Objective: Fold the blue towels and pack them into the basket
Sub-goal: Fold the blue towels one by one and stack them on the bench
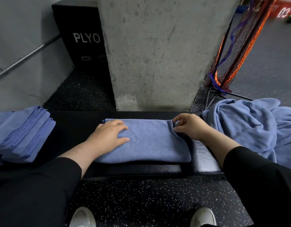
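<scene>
A folded towel [146, 141] lies at frame centre on a black bench [203, 159]. The left hand [108, 135] rests flat on its left part, fingers straight. The right hand [190, 126] pinches the towel's right edge. A folded stack [22, 135] sits at left; a loose pile [249, 126] at right.

Your head view is evenly lit from overhead, moderate in brightness, with no harsh shadows. A faint sheen shows on the black bench pad [202, 154]. Strong wide-angle distortion bows the wall rail [27, 58] and the frame edges. The centre is sharp; the far upper right corner is soft. Your dark sleeves lose detail.
</scene>
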Tool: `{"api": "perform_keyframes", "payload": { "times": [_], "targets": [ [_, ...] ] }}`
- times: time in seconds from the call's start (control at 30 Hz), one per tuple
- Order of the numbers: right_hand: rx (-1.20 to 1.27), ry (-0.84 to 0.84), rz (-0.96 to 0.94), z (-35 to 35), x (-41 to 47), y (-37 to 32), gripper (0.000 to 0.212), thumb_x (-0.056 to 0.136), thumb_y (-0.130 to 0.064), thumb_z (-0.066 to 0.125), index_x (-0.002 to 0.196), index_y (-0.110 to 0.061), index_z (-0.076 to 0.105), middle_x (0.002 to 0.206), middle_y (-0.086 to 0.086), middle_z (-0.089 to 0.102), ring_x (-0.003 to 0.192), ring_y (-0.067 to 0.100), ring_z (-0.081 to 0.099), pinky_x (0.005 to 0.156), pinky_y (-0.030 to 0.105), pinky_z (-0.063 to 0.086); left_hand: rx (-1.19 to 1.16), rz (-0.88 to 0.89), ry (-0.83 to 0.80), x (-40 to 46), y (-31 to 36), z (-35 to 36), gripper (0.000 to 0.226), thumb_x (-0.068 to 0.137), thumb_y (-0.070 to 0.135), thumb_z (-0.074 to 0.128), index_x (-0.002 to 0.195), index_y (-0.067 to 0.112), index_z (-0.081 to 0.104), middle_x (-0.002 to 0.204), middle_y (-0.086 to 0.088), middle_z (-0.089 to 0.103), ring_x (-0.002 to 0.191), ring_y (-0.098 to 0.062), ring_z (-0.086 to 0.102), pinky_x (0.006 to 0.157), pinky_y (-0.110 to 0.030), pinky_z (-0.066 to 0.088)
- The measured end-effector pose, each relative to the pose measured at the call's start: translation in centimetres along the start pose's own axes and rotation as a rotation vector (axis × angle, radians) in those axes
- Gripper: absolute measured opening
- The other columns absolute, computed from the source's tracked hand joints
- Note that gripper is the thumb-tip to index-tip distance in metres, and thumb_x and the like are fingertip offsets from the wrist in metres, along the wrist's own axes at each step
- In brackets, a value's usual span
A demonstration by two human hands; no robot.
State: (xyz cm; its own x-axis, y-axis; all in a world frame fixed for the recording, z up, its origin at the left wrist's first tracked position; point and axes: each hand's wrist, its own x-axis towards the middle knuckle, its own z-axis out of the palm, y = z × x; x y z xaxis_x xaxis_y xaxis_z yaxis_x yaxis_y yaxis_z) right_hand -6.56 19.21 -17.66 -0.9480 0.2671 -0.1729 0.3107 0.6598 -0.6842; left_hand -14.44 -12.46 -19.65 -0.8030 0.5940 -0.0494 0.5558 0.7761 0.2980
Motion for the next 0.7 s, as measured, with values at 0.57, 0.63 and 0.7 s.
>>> {"api": "perform_keyframes", "payload": {
  "times": [0.57,0.63,0.7],
  "targets": [
    [-0.215,0.156,-0.036,0.22,0.35,0.42,0.017,0.09,-0.026,0.065,0.104,-0.021,0.071,0.09,-0.004,0.072,0.085,0.015,0.063,0.07,0.025,0.043,-0.019,0.0,0.002,0.04,0.02,0.01,0.051,0.093,0.054,0.062,0.138,0.032,0.056,0.15,0.014,0.041,0.14,-0.009,0.035,0.114,-0.04,0.025],
    [-0.251,0.198,-0.052,0.09,0.24,0.27,0.016,0.092,-0.025,0.061,0.099,-0.018,0.074,0.093,0.001,0.074,0.089,0.02,0.064,0.073,0.028,0.044,-0.021,0.0,0.002,0.0,0.04,0.0,0.05,0.093,0.054,0.061,0.138,0.032,0.056,0.15,0.015,0.041,0.14,-0.009,0.035,0.114,-0.039,0.025],
    [-0.283,0.217,-0.073,-0.05,0.18,0.24,0.018,0.096,-0.022,0.056,0.094,-0.014,0.073,0.091,0.004,0.073,0.089,0.024,0.064,0.073,0.031,0.045,-0.018,0.001,0.001,0.01,0.11,0.0,0.05,0.093,0.054,0.061,0.138,0.032,0.056,0.15,0.015,0.04,0.14,-0.009,0.035,0.114,-0.039,0.025]
  ]
}}
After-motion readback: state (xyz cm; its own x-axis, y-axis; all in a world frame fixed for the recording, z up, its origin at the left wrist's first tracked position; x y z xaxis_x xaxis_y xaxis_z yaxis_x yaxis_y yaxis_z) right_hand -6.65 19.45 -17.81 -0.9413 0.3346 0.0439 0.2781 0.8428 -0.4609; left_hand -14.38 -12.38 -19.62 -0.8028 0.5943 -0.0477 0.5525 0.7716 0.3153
